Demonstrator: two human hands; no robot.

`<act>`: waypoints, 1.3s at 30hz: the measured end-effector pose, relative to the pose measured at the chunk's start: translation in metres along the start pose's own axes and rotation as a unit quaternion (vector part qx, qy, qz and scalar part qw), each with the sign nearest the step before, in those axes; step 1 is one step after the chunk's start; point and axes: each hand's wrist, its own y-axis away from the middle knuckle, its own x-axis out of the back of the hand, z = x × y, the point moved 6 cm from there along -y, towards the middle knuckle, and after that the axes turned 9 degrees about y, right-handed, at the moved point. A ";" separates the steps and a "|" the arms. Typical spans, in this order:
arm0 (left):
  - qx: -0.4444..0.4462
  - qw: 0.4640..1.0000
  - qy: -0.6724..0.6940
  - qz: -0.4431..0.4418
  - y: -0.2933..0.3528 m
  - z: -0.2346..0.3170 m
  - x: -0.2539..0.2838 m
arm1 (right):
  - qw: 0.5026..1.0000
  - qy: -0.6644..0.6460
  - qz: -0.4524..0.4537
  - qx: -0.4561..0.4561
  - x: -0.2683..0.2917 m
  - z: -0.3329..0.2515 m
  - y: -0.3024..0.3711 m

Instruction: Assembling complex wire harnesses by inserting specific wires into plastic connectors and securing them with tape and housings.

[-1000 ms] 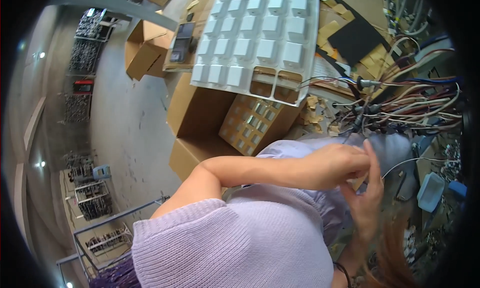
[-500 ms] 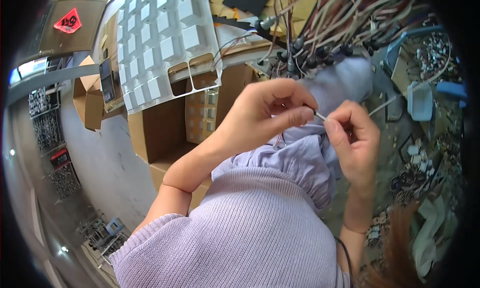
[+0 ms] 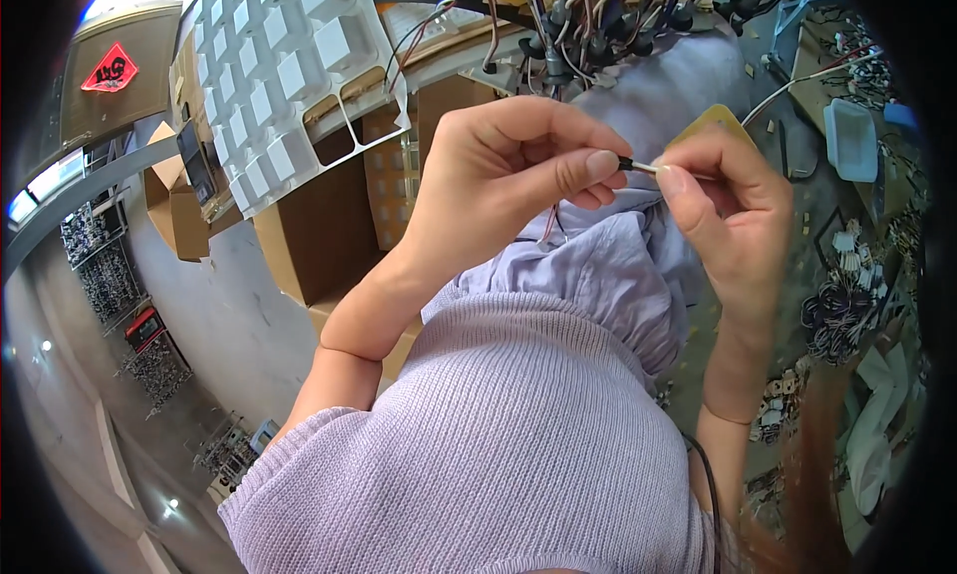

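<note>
Cable (image 3: 646, 168), thin and pale with a black end (image 3: 625, 163), held up in front of the body above the lap, a short, nearly straight span of it between the two sets of fingertips. Left hand (image 3: 503, 165) pinched at thumb and forefinger on the black end, other fingers curled in beneath. Right hand (image 3: 736, 200) likewise closed at thumb and forefinger, gripping the pale stretch just beside, remaining fingers folded toward the palm. Beyond the right hand, a pale length running off to the upper right, past a yellow flat piece (image 3: 720, 121) partly hidden behind the knuckles; cannot tell what bears that piece. Below the hands, crumpled lavender cloth (image 3: 598, 275) over the lap. Ahead, a bundle of wires (image 3: 588, 20) in several colours, with black fittings hanging near the upper edge. To the left of that, a white tray (image 3: 349, 115) with rows of white blocks (image 3: 282, 75), above a cardboard box (image 3: 309, 230). Off to the right, well apart from the hands, a pale blue container (image 3: 850, 143) and, lower down, a dark coiled heap of leads (image 3: 835, 317), too small to make out singly.
</note>
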 end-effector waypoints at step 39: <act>0.193 0.877 0.344 -0.273 0.007 0.000 -0.017 | 0.989 0.136 -0.021 0.055 0.020 -0.030 0.005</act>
